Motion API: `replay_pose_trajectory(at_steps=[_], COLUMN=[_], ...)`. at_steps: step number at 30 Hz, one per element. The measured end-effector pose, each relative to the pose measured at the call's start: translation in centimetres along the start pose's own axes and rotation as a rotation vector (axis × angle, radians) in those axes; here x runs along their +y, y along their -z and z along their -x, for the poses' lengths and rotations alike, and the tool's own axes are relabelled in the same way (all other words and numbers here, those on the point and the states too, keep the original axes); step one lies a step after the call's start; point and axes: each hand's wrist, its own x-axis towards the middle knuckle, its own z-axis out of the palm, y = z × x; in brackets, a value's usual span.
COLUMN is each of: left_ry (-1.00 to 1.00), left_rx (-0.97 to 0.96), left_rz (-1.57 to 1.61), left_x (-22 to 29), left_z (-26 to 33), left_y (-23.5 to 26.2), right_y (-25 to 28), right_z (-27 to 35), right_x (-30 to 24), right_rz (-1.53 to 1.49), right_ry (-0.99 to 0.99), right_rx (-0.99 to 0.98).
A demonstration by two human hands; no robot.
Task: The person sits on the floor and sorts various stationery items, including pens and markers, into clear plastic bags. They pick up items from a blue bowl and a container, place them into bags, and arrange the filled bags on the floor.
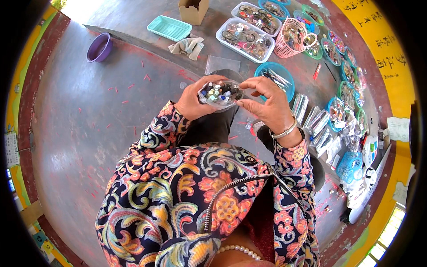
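Note:
In front of me a clear plastic bag (232,103) holds a bundle of slim pens (215,91) standing on end, their tips white, pale green, blue and dark. My left hand (190,103) is closed round the bag's left side. At its right edge, the curled index finger and thumb of my right hand (272,104) take hold of the plastic; the exact contact is hard to make out. Just beyond that hand is a blue round basin (291,86) with several more pens (276,79) lying in it. A flat clear bag (222,65) lies on the floor ahead.
White trays (255,59) and a pink basket (284,52) of small goods stand ahead right. Wrapped silvery bundles (300,107) lie to the right. A teal tray (165,38), crumpled cloth (189,48), cardboard box (193,14) and purple basin (106,58) sit farther left.

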Motion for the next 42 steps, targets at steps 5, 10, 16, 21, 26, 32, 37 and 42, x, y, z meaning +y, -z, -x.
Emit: replay_pose_trajectory(at_steps=[5,10,16,21,26,32,37,42], left_ry=[-0.032,-0.033,-0.106,-0.040,0.060,0.063,0.056,0.102], left_rx=[0.013,0.036,0.065,0.076,0.072,0.072,0.010,-0.016], left_rz=[-0.018,-0.002,0.140,0.015,0.047,-0.104,-0.070,-0.054], left_x=[-0.2,0.6,0.5,0.0,-0.1,0.3,0.1,-1.3], left_z=[0.2,0.1,-0.1,0.1,0.2,-0.2,-0.2,0.5], left_y=[0.1,0.1,0.0,0.0,-0.3,-0.8,-0.6,0.0], right_y=[-0.7,-1.6,-3.3,-3.9,-3.5,-1.7,-1.7,-2.0], right_z=[0.5,0.3,0.0,0.4,0.8,0.6,0.6,0.7], right_x=[1.0,0.7,1.8,3.4,2.7,-0.2,-0.5,-0.3], right_rz=[-0.280,-0.337,-0.556,-0.494,-0.270,-0.080,-0.053,-0.138], right_ry=[-0.192,-0.307,-0.362,-0.332,-0.257,-0.036,-0.044,-0.144], right_rx=[0.018,0.021,0.080,0.081,0.106,0.233,0.159,0.151])
